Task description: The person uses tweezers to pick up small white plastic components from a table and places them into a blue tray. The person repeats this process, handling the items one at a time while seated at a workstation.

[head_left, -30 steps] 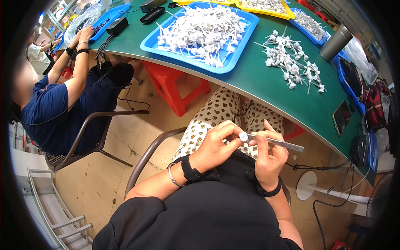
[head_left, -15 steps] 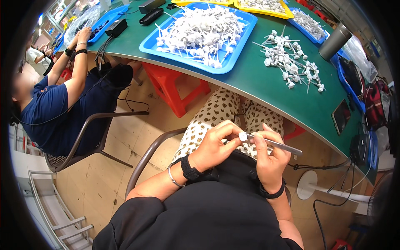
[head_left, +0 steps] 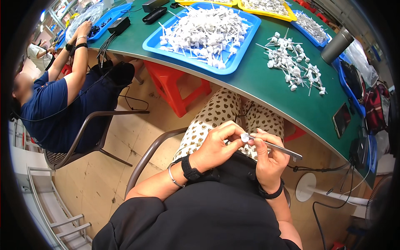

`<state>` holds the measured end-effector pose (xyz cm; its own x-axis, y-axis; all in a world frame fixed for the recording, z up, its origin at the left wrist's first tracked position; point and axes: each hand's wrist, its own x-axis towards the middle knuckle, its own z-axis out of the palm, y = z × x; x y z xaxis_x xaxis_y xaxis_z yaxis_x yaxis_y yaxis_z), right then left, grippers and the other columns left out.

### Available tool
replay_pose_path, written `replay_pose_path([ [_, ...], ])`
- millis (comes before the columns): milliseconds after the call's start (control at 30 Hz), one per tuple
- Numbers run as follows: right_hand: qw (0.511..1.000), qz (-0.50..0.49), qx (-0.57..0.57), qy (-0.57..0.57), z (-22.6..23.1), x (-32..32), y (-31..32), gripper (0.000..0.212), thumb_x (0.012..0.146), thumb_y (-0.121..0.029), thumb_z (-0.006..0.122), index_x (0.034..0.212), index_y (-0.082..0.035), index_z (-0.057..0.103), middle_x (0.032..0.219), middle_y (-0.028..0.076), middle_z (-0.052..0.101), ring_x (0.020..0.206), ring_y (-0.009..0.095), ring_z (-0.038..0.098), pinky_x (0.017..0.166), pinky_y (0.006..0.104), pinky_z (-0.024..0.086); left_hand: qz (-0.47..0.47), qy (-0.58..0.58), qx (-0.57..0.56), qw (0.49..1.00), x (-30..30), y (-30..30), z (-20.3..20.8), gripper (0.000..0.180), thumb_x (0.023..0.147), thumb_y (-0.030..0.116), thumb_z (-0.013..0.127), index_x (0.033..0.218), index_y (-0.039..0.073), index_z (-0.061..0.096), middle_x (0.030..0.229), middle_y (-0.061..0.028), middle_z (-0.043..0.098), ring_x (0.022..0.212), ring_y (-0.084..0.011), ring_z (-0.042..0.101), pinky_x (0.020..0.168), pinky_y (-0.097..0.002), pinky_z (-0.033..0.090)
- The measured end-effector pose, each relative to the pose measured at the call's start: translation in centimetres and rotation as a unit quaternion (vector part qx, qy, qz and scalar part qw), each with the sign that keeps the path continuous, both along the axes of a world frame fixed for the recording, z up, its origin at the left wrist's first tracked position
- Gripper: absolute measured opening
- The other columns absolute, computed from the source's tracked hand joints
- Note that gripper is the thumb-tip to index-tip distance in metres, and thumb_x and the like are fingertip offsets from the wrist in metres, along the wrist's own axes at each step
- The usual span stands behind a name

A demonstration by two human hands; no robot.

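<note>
Above my lap, my left hand (head_left: pixel 217 146) pinches a small white plastic piece (head_left: pixel 245 137) between thumb and fingertips. My right hand (head_left: pixel 270 160) is closed round a slim, flat metal tool (head_left: pixel 287 151). The tool's narrow end meets the white piece, and its wide end sticks out to the right past my fingers. Whether it is a blade or tweezers I cannot make out. On the green table (head_left: pixel 250 71) ahead, a blue tray (head_left: pixel 229 70) is heaped with white plastic pieces with thin stems. Similar pieces lie in a loose pile (head_left: pixel 291 60) right of it.
Yellow trays (head_left: pixel 287 17) and another blue tray (head_left: pixel 323 43) of pieces stand farther back. A metal flask (head_left: pixel 337 45) and a phone (head_left: pixel 341 120) are at the right. A seated person (head_left: pixel 58 96) works at left. A red stool (head_left: pixel 177 89) stands under the table, a fan (head_left: pixel 379 200) at lower right.
The white piece has turned slightly in my left fingertips. The metal tool's far end has dipped a little, with my right fingers shifted on it. The view has moved slightly.
</note>
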<state>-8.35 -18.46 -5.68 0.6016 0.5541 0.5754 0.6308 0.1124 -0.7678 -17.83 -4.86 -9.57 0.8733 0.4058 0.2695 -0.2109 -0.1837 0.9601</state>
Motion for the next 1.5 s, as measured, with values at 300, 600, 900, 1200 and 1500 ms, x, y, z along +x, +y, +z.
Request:
replay_pose_path([
  [300, 1.000, 0.018, -0.003, 0.017, -0.09, -0.05, -0.13, 0.009, 0.098, -0.003, 0.061, 0.100, 0.005, 0.063, 0.086, 0.012, 0.071, 0.078, 0.016, 0.070, 0.100, 0.0419, 0.051, 0.001, 0.009, 0.000, 1.000, 0.01, 0.02, -0.03, 0.010, 0.091, 0.000, 0.069, 0.100, -0.001, 0.068, 0.098, -0.0077, 0.065, 0.085, -0.0137, 0.068, 0.073, -0.0260, 0.057],
  [600, 0.999, 0.021, -0.007, 0.038, -0.36, -0.03, -0.26, 0.008, 0.098, -0.002, 0.060, 0.101, 0.005, 0.061, 0.087, 0.013, 0.071, 0.079, 0.017, 0.071, 0.100, 0.0408, 0.052, 0.008, 0.004, 0.023, 1.000, 0.01, 0.10, 0.52, 0.011, 0.089, 0.000, 0.070, 0.100, -0.001, 0.069, 0.096, -0.0071, 0.066, 0.082, -0.0129, 0.068, 0.071, -0.0255, 0.056],
  [900, 0.999, 0.017, -0.009, 0.039, -0.52, -0.03, -0.29, 0.008, 0.099, -0.002, 0.059, 0.102, 0.005, 0.061, 0.087, 0.013, 0.071, 0.079, 0.017, 0.071, 0.099, 0.0402, 0.052, 0.009, -0.003, 0.014, 1.000, 0.09, -0.05, 0.46, 0.010, 0.089, 0.000, 0.070, 0.099, -0.001, 0.068, 0.095, -0.0070, 0.066, 0.080, -0.0129, 0.067, 0.070, -0.0252, 0.055],
  [1200, 0.999, -0.008, 0.016, 0.046, -0.30, -0.23, 0.17, 0.008, 0.095, -0.004, 0.065, 0.093, 0.003, 0.068, 0.082, 0.008, 0.070, 0.069, 0.017, 0.069, 0.093, 0.0448, 0.056, 0.000, -0.002, 0.032, 1.000, 0.03, 0.06, 0.29, 0.007, 0.089, -0.001, 0.069, 0.097, 0.000, 0.068, 0.092, -0.0060, 0.065, 0.077, -0.0119, 0.064, 0.067, -0.0254, 0.052],
  [1500, 0.999, 0.015, -0.008, 0.033, -0.44, -0.06, -0.22, 0.006, 0.099, -0.002, 0.058, 0.099, 0.003, 0.060, 0.085, 0.011, 0.071, 0.075, 0.014, 0.069, 0.103, 0.0438, 0.048, 0.000, -0.006, 0.038, 0.999, -0.03, 0.07, 0.45, 0.007, 0.089, -0.001, 0.069, 0.096, 0.001, 0.068, 0.092, -0.0063, 0.065, 0.077, -0.0130, 0.064, 0.066, -0.0263, 0.051],
])
